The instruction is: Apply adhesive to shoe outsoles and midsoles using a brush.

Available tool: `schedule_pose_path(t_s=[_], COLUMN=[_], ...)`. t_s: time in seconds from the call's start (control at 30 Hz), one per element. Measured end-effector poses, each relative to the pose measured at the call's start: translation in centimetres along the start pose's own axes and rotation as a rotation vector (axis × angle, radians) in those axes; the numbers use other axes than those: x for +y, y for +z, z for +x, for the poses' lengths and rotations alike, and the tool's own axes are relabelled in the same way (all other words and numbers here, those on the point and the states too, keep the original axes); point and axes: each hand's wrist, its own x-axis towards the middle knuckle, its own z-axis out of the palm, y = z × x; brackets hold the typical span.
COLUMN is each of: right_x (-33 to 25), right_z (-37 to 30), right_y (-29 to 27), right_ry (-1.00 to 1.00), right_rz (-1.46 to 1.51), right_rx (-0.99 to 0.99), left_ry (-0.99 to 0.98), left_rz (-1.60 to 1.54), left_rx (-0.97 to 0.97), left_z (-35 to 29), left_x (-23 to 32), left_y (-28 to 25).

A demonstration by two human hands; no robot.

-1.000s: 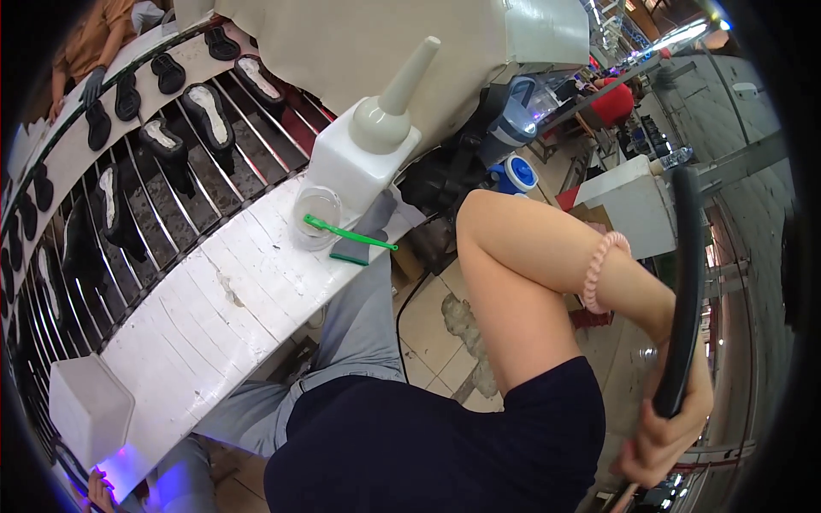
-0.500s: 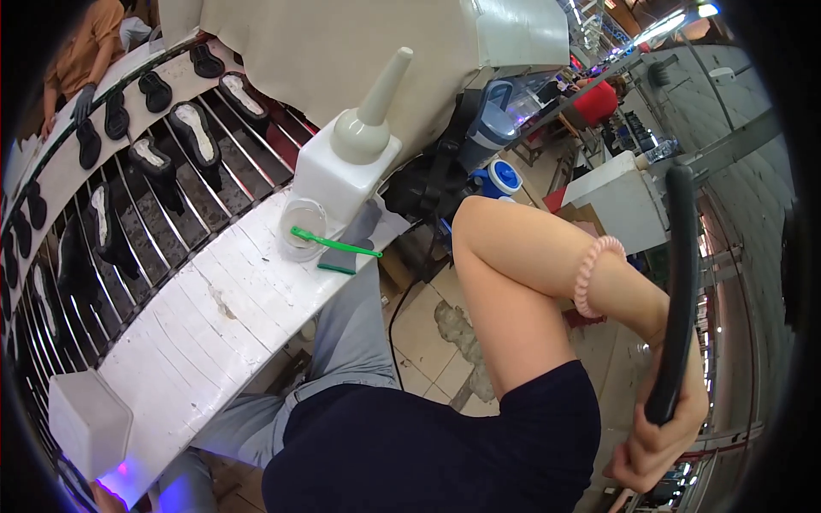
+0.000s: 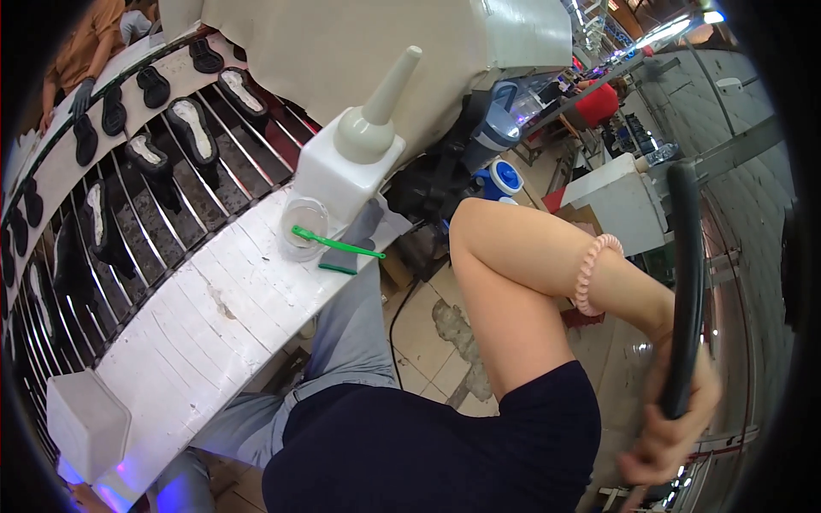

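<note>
- One right hand, blurred, is at four o'clock, its fingers curled by the lower end of a black curved bar; whether they grip it or only overlap it in the view, I cannot tell.
- That bar, the thing nearest the hand, runs upright at three o'clock.
- At three o'clock too, a pink coiled band circles the bent right arm.
- What seems to be the left hand shows only as a sliver at eight o'clock; its grip cannot be told.
- Just above that sliver, a tapered white container stands on a white bench.
- Toward eleven o'clock, a white bottle with a long nozzle is on the bench; just beside it, between nine and ten, a green brush lies across a clear cup.
- Around nine to ten o'clock, black shoe pieces with white patches rest on a metal-barred rack.
- A co-worker's gloved hand is at ten o'clock, near dark soles.
</note>
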Motion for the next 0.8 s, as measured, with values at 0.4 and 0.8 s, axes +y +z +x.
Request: schedule_pose_path(t_s=[0.4, 0.8], right_x=[2.4, 7.3], right_z=[-1.8, -2.3], right_y=[0.1, 1.6], right_ry=[-0.049, -0.332], right_rz=[0.405, 0.299], right_rx=[0.291, 0.602], left_ry=[0.176, 0.077], left_rz=[0.002, 0.559], left_rx=[0.029, 0.134], left_z=[-0.7, -0.2], left_x=[1.7, 7.8], left_y=[1.9, 6.1])
